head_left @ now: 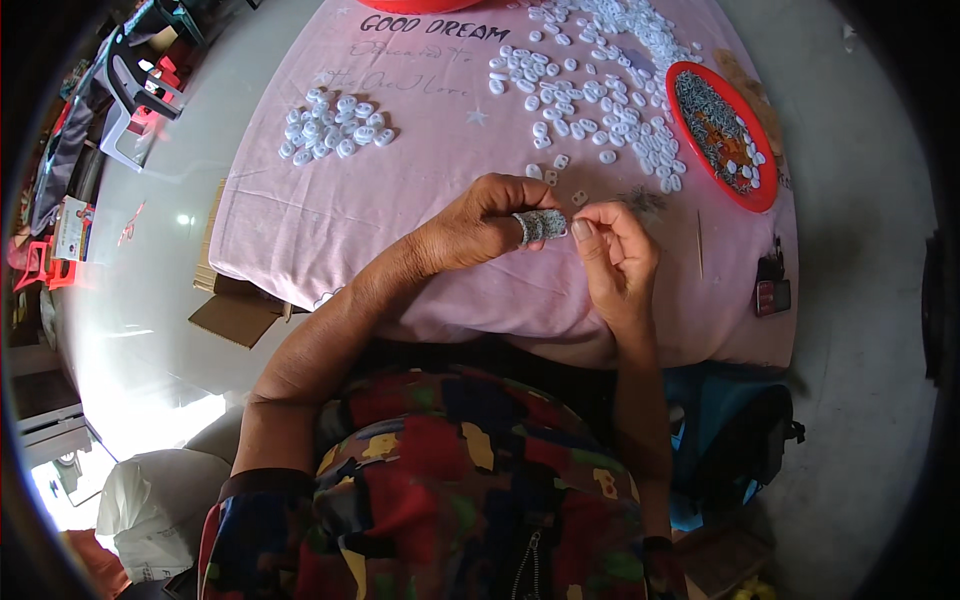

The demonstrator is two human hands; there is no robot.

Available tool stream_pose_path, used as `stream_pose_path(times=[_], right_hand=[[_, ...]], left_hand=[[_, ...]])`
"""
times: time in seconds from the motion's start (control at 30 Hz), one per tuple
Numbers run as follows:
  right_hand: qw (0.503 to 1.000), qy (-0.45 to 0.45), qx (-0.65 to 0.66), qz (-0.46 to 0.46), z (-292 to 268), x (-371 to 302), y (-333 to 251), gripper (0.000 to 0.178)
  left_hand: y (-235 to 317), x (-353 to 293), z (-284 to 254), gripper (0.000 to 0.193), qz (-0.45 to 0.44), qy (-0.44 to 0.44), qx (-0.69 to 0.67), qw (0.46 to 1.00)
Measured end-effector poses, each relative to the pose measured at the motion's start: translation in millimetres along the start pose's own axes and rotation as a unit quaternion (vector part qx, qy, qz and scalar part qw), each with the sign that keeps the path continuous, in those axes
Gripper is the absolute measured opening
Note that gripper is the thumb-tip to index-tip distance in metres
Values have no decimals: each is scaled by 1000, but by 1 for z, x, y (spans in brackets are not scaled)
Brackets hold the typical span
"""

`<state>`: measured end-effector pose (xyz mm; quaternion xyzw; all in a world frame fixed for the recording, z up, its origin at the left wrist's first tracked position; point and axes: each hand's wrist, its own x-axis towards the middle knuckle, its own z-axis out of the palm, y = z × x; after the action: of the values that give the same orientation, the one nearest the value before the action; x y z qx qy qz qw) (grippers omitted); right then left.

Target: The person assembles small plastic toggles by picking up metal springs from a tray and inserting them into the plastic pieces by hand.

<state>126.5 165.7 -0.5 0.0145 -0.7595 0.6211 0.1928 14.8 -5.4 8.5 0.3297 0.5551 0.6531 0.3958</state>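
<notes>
- Our left hand [480, 222]: closed, gripping a grey piece [541, 226].
- Grey piece: one, held above the pink cloth [330, 215], near its front edge.
- Our right hand [618, 262]: thumb and forefinger brought together just beside the grey piece; we cannot tell whether they grip anything.
- White ovals [346, 147]: one heap at left, a larger spread at upper right.
- Red plate [755, 202]: grey bits [704, 104] and some white ovals within.
- Stick [700, 245]: one, right of our right hand.
</notes>
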Motion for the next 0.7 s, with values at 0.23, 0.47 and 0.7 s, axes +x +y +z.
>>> stream_pose_path(times=[0.23,0.47,0.7], right_hand=[[1000,-18,-17,-17,1,1,7,4],[997,-31,-47,-57,2,4,7,4],[997,26,64,15,7,1,1,7]], left_hand=[[-5,1,1,22,19,5,8,1000],[-6,1,1,23,15,15,56,998],[-8,4,-6,21,-27,6,-63,998]])
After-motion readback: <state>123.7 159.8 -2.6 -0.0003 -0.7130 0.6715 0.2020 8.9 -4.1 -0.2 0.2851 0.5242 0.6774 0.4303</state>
